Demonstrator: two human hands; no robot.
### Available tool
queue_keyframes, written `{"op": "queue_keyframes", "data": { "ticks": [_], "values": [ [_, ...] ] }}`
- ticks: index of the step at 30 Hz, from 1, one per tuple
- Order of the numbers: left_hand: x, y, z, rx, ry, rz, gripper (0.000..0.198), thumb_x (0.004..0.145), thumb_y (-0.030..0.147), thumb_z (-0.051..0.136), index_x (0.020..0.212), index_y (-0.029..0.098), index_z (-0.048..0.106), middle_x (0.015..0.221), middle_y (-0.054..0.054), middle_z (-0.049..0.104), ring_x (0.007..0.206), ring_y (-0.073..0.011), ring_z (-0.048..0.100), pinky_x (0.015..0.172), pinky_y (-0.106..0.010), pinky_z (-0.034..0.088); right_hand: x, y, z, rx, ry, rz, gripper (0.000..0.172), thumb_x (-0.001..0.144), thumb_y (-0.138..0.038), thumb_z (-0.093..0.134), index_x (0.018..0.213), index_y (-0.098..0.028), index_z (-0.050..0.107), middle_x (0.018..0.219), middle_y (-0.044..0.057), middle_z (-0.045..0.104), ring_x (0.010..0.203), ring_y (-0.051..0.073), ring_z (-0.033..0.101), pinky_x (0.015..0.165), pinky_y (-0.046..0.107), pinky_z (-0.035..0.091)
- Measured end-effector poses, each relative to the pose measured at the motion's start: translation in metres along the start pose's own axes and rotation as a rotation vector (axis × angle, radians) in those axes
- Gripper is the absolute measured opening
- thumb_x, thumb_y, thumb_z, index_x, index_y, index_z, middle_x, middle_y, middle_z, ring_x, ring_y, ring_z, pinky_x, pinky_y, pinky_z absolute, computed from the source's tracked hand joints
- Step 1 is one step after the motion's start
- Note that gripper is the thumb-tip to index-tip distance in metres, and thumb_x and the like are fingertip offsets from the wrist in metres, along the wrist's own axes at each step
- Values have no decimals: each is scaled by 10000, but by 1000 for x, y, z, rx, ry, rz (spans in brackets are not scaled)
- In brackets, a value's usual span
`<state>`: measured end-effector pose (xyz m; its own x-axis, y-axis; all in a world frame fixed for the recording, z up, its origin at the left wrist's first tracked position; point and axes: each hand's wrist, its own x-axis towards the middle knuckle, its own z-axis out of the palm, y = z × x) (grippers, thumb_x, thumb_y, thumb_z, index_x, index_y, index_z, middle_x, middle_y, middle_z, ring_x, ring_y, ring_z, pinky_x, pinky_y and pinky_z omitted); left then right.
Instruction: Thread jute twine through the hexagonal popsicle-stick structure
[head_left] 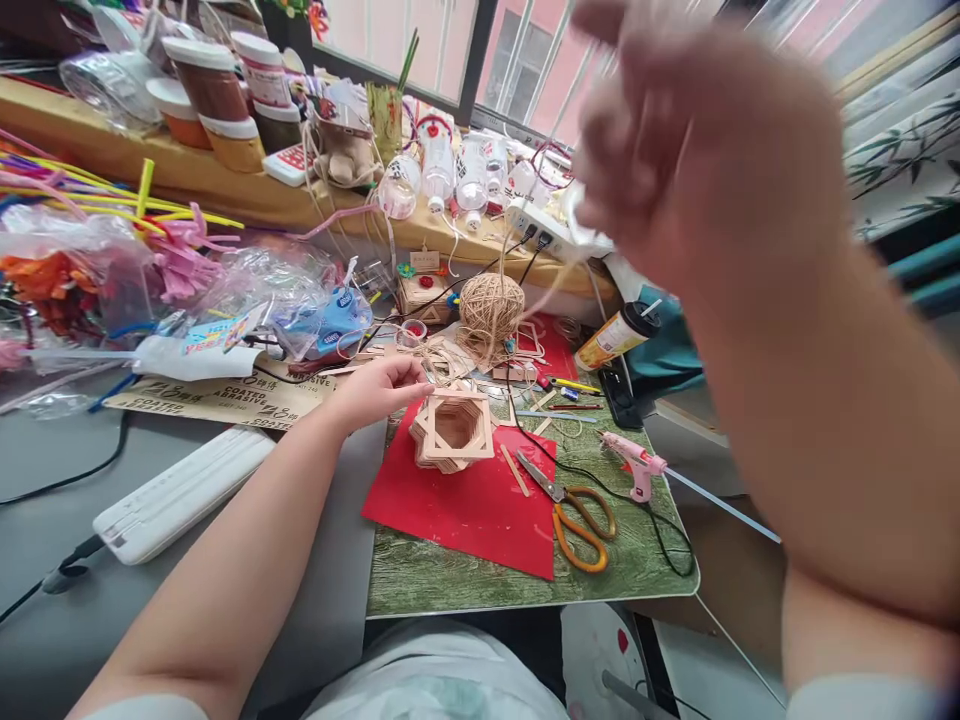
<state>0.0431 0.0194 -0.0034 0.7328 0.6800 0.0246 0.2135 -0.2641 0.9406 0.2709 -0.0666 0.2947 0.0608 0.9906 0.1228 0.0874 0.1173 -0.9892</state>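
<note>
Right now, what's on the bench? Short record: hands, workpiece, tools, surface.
left_hand: left hand, fingertips at upper-left edge of the hollow stack of flat pale wooden sticks; grip unclear
right_hand: right hand, raised, motion-blurred; a strand seems to run toward it from the round tan twine ball
workpiece: the stack, on the flat red sheet
tools: orange-handled metal scissors, partly on the sheet; pink glue gun, farther right
surface: green wood-grain tabletop
</note>
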Motion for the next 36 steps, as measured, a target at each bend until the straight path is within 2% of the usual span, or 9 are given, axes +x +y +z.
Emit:
{"op": "queue_keyframes", "data": {
  "ticks": [1, 4, 7, 13, 16, 25, 27, 32, 36],
  "values": [
    [0, 4, 2, 8, 43, 12, 377, 949, 581, 741, 936, 207, 697, 794, 5, 606, 717, -150, 534, 663, -285, 424, -20, 16, -1, 45, -12, -47, 156, 1063, -210, 525, 1117, -235, 670, 632, -79, 508, 502, 77, 303, 448, 212, 227],
    [-1, 21, 8, -7, 102, 78, 303, 965, 511, 722, 944, 210, 692, 836, -6, 638, 749, -157, 563, 684, -286, 446, -73, 70, -10, 113, -25, 95, 451, 865, -310, 820, 1278, -267, 645, 636, -92, 486, 497, 90, 224, 455, 254, 184],
    [5, 38, 12, -14, 111, 139, 254, 979, 465, 686, 1026, 215, 696, 936, -27, 698, 821, -174, 628, 744, -298, 496, -112, 111, -26, 181, 67, 200, 435, 904, -370, 791, 1301, -270, 645, 645, -89, 452, 501, 90, 184, 473, 261, 158],
    [59, 60, 12, 352, 182, 301, 198, 965, 344, 608, 1056, 232, 744, 1091, -57, 770, 1044, -240, 689, 959, -380, 534, -157, 148, -55, 248, 225, 351, 308, 890, -327, 774, 1174, -257, 677, 680, -66, 440, 531, 97, 215, 467, 232, 175],
    [79, 59, 10, 449, 277, 296, 176, 908, 307, 665, 1033, 223, 756, 1203, -96, 769, 1279, -334, 616, 1171, -510, 426, -166, 161, -73, 240, 227, 372, 283, 904, -332, 777, 1161, -249, 693, 689, -61, 457, 535, 90, 220, 476, 222, 195],
    [-27, 13, 38, 261, 809, 187, 251, 1019, 468, 632, 1083, 225, 635, 1063, -63, 664, 1004, -228, 622, 952, -356, 501, -135, 128, -101, -22, 183, 321, 230, 951, -425, 796, 1058, -226, 755, 706, -30, 498, 533, 82, 296, 479, 238, 214],
    [-39, 11, 31, 277, 717, 229, 269, 1044, 481, 589, 993, 221, 634, 934, -42, 642, 868, -200, 591, 852, -335, 482, -115, 110, -96, -104, 124, 279, 259, 948, -455, 804, 1052, -223, 760, 710, -18, 517, 535, 89, 316, 472, 251, 221],
    [-38, 15, 3, 331, -85, 152, 588, 1049, 619, 498, 636, 205, 559, 589, -1, 534, 573, -149, 458, 601, -320, 307, -56, 72, -71, -232, 37, 250, 278, 897, -462, 851, 1007, -232, 737, 670, -22, 517, 499, 86, 302, 464, 268, 189],
    [-38, 11, -6, 388, -134, 129, 582, 1013, 670, 522, 664, 213, 610, 616, -9, 576, 585, -165, 477, 600, -329, 268, -8, 52, -44, -251, -2, 196, 269, 874, -422, 858, 957, -228, 691, 688, -23, 567, 502, 79, 303, 492, 287, 170]
  ]
}}
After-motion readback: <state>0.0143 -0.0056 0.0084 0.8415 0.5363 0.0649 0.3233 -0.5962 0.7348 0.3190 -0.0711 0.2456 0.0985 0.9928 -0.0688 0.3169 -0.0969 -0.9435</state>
